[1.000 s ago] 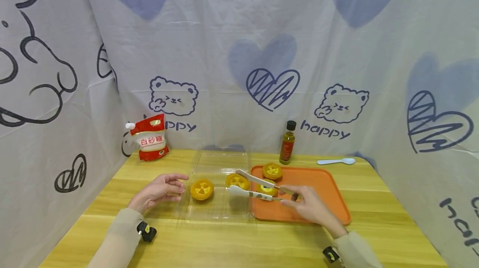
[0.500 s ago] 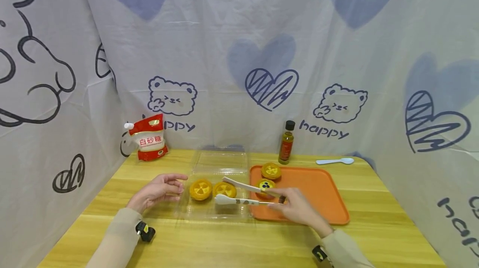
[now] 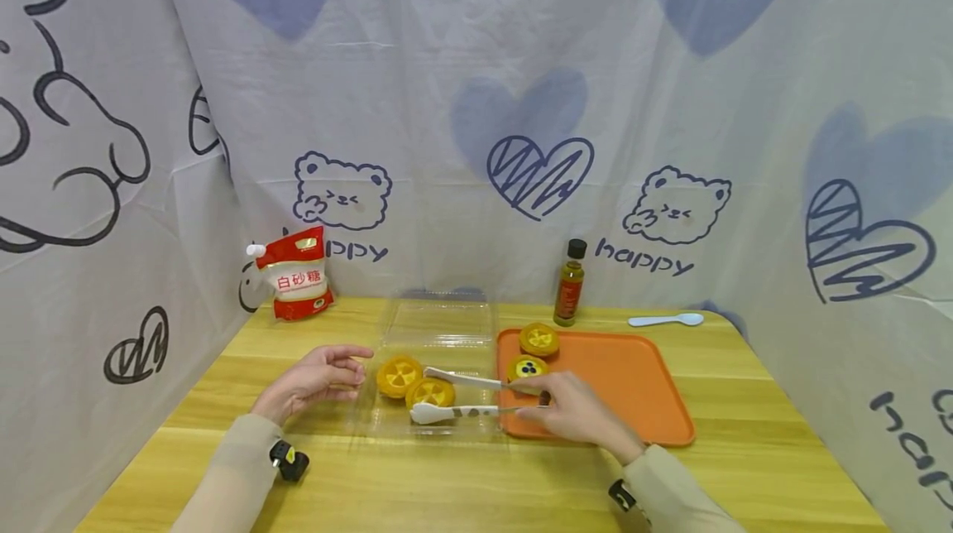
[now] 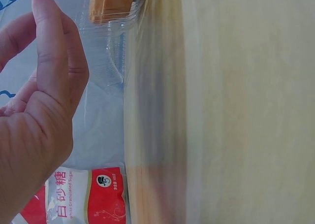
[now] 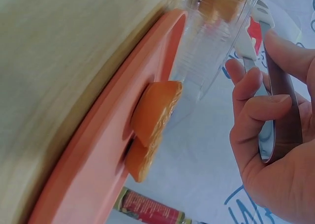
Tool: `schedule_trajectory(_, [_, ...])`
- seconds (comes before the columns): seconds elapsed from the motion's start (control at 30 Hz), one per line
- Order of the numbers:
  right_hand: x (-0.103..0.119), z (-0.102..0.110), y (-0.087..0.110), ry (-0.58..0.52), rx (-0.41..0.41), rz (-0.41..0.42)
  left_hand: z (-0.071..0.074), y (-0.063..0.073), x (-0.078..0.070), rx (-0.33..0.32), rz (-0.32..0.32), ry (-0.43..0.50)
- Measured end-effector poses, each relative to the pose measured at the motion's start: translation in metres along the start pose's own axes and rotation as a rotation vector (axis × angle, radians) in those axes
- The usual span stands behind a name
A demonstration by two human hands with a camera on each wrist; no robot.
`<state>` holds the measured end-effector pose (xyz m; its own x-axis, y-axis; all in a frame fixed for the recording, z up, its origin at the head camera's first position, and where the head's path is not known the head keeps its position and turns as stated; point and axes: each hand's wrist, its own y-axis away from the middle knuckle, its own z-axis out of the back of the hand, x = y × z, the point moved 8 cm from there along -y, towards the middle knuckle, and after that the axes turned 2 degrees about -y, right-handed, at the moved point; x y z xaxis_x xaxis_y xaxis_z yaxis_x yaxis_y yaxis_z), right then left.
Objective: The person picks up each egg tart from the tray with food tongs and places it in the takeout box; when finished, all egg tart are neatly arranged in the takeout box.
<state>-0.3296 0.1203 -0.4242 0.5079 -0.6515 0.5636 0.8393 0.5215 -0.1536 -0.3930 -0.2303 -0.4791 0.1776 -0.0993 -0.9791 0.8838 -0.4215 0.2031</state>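
My right hand (image 3: 577, 409) grips metal tongs (image 5: 289, 128) with white, spotted tips. Those tips reach into a clear plastic clamshell box (image 3: 439, 320) whose lid lies back, and they stand on either side of a yellow-topped egg tart (image 3: 430, 393). Another tart (image 3: 398, 374) sits right against it, at the upper left. By the box's left side my left hand (image 3: 316, 380) hovers with loosely bent fingers and holds nothing. Two more tarts rest on the orange tray (image 3: 629, 388): a plain one (image 3: 539, 339) and one with dark berries (image 3: 528, 367).
A red and white sugar bag (image 3: 300, 276) stands at the back left. Behind the tray are an oil bottle (image 3: 570, 289) and a pale blue spoon (image 3: 665, 320). A printed cloth (image 3: 447, 103) hangs around the wooden table (image 3: 417, 492).
My right hand has moved left with the tongs, and the tart between the tips has shifted left and nearer me, up to the other tart. The left hand has stayed in place.
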Motion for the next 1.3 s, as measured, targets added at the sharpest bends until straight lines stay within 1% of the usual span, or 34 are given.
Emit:
schedule_trajectory(0.27, [0.005,-0.007,-0.007,0.024,0.057,-0.009,0.000,0.000,0.000,0.002,0.000,0.002])
schedule_trajectory(0.53, [0.005,-0.010,-0.012,0.044,0.090,-0.015,0.000,0.000,0.001,0.002,-0.004,0.002])
schedule_trajectory(0.67, [0.005,-0.010,-0.013,0.044,0.103,0.003,-0.001,0.000,0.000,-0.002,-0.003,-0.004])
schedule_trajectory(0.77, [0.005,-0.010,-0.014,0.012,0.127,0.024,-0.001,0.000,-0.001,-0.007,0.000,-0.009])
schedule_trajectory(0.87, [0.005,-0.008,-0.014,-0.041,0.142,0.040,-0.001,0.000,-0.001,-0.009,0.004,-0.013])
schedule_trajectory(0.97, [0.002,-0.005,-0.014,-0.074,0.153,0.031,-0.001,-0.001,-0.001,-0.012,0.006,-0.015])
schedule_trajectory(1.1, [-0.002,0.001,-0.013,-0.080,0.187,0.007,0.000,-0.001,0.000,-0.014,0.007,-0.013])
schedule_trajectory(1.3, [-0.002,0.012,-0.015,-0.068,0.209,0.006,0.000,0.000,0.000,-0.007,0.004,-0.006])
